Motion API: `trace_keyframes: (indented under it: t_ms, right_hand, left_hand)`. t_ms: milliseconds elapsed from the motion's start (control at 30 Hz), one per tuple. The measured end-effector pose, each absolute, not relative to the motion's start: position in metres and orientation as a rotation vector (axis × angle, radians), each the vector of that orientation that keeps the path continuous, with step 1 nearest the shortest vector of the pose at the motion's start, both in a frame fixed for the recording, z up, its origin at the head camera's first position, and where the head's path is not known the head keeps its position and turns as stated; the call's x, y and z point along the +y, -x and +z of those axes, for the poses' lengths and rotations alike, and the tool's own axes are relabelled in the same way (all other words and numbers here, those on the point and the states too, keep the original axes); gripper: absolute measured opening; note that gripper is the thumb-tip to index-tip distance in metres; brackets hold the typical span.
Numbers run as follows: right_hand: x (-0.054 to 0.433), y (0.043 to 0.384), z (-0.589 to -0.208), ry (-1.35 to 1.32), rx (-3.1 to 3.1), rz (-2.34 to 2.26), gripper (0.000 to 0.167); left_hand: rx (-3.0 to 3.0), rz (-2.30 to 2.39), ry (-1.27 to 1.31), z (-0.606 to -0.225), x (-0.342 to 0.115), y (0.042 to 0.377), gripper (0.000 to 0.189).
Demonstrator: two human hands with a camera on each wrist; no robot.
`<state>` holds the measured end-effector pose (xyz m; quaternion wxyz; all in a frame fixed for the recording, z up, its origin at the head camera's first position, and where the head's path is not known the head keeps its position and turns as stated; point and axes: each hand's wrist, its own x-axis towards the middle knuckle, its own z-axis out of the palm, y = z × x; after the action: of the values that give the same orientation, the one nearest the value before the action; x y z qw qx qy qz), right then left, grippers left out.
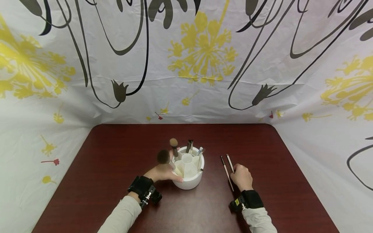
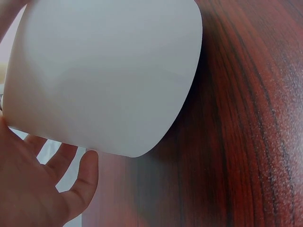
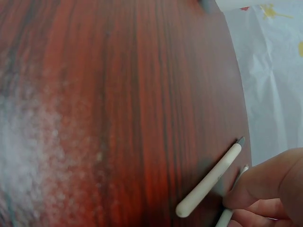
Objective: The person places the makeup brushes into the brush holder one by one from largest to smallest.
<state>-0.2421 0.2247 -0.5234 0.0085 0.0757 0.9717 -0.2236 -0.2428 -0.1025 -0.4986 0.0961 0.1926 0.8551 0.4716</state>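
Observation:
A white round holder (image 1: 189, 176) with several compartments stands mid-table, and a few brushes (image 1: 174, 145) stand upright in it. My left hand (image 1: 164, 173) is against the holder's left side and grips a big brown-tipped brush (image 1: 163, 156), blurred, tilted just outside the rim. In the left wrist view the holder's wall (image 2: 109, 75) fills the frame, with my left hand (image 2: 42, 184) below it. My right hand (image 1: 239, 174) rests on the table and pinches a thin brush (image 3: 228, 213). A second thin white-handled brush (image 3: 208, 182) lies beside it, and both thin brushes (image 1: 227, 166) point away from me.
The dark red wooden table (image 1: 116, 155) has rounded far corners. A white cloth printed with yellow flowers and black stems (image 1: 204, 64) hangs close around its back and sides.

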Motion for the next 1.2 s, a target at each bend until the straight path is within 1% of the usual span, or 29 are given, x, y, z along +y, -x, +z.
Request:
trace_keyframes:
  t_ms: [300,700,1200]
  right_hand:
    - [0.225,0.242,-0.523,-0.239,3.052,-0.723,0.016]
    - [0.223,0.241,-0.518,-0.204,3.081,-0.73,0.017]
    - [0.212,0.233,-0.499,-0.137,3.23,-0.846,0.018]
  left_hand:
    - [2.524,1.404,-0.601,-0.498,-0.103,0.244,0.118]
    - [2.497,1.391,-0.554,-0.496,-0.104,0.242,0.119]
    - [2.494,1.388,-0.554,-0.496,-0.103,0.242,0.117]
